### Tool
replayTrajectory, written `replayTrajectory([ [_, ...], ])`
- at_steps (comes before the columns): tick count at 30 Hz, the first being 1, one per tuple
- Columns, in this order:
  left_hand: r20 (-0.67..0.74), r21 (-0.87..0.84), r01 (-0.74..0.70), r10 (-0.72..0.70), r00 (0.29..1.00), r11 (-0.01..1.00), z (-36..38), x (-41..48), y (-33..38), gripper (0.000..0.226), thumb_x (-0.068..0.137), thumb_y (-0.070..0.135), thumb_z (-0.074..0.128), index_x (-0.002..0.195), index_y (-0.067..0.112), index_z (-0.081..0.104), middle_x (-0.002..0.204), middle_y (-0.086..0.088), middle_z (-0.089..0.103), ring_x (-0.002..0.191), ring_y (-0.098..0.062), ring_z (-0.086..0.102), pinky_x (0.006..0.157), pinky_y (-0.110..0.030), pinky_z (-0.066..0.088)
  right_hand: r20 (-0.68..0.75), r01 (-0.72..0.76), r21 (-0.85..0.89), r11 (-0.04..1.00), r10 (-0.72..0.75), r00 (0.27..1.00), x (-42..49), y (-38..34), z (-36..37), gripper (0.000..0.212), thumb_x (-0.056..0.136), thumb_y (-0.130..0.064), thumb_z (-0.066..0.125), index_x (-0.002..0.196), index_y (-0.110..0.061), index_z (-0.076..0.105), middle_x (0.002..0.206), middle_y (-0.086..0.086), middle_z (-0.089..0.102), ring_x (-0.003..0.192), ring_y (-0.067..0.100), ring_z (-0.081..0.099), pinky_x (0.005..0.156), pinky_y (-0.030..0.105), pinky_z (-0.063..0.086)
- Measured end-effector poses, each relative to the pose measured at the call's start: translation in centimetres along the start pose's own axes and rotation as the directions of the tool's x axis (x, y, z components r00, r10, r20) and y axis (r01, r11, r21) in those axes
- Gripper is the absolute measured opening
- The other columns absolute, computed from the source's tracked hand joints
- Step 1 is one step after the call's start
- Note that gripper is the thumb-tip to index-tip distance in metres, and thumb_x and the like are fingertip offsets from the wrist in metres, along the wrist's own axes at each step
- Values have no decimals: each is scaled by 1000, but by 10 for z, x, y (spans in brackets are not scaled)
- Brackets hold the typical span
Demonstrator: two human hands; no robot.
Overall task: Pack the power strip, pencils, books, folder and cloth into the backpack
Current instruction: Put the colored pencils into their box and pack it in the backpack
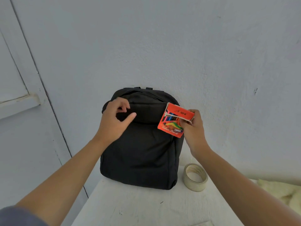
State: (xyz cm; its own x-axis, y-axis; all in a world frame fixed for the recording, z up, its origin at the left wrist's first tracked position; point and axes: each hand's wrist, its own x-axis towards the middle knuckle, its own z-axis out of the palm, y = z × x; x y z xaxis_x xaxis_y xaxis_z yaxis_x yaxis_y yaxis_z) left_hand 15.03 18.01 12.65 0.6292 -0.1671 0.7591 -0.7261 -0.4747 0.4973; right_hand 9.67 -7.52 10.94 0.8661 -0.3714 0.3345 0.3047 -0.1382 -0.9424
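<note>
A roll of pale tape (pixel 196 177) is placed on the white surface (pixel 130 206) at 5 o'clock. A panelled door (pixel 19 79) is located at 9 o'clock.

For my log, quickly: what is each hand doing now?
Left hand: fingers curled at the backpack top; grip cannot be told.
Right hand: holds the pencil box.

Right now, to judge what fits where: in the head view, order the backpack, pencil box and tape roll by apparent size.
1. backpack, by far the largest.
2. pencil box.
3. tape roll, only slightly smaller than the box; their differing nearness to the camera makes this pair unsure.
</note>
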Motion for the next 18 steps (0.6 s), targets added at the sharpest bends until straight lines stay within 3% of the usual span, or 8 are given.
replayTrajectory([
  [3,16,293,-157,159,987,943,14,-7,-11,15,85,24,82,84,19,69,98,4,58,109,-17,48,96,-25,40,49,-85,-11,996,85,995,-4,8,-2,19,98,-3,55,109,-18,52,102,1,65,91,12,68,71,21,52],
  [5,37,485,-156,158,987,860,23,-8,-18,13,88,32,78,95,22,74,111,2,61,118,-24,43,95,-36,38,100,-120,-62,991,126,987,-7,13,-2,18,98,-4,55,109,-18,53,105,1,66,93,14,69,74,22,53],
  [7,64,583,-152,142,988,798,29,-7,-20,20,93,39,70,107,25,74,110,3,65,112,-25,45,88,-42,40,126,-148,-86,985,159,979,-9,18,-3,17,99,-5,55,107,-20,53,106,1,67,93,14,69,75,23,54],
  [10,210,384,-93,11,978,919,37,-6,-13,20,96,43,64,104,25,69,86,10,65,91,-14,55,81,-42,53,119,-166,-87,982,176,977,-13,23,-7,19,97,-2,49,100,-20,53,100,3,67,88,16,69,69,21,52],
  [13,277,255,13,-86,957,967,52,-3,-3,24,95,47,64,103,25,62,88,11,63,82,-9,61,77,-39,57,92,-195,-85,977,203,975,-14,26,-10,21,98,-2,44,104,-21,51,102,4,66,89,18,67,69,22,50],
  [16,203,112,35,-57,978,993,62,2,12,21,96,43,66,94,22,68,84,12,68,72,-7,64,72,-37,58,81,-184,-73,980,189,979,-15,27,-12,22,100,-4,42,108,-23,50,104,3,64,91,18,66,72,23,51],
  [18,94,75,-39,32,995,996,61,2,25,22,97,37,67,88,18,70,78,11,67,66,-9,64,65,-35,57,81,-163,-46,985,167,983,-17,27,-15,19,101,-8,42,107,-24,52,105,2,65,94,20,66,76,26,53],
])
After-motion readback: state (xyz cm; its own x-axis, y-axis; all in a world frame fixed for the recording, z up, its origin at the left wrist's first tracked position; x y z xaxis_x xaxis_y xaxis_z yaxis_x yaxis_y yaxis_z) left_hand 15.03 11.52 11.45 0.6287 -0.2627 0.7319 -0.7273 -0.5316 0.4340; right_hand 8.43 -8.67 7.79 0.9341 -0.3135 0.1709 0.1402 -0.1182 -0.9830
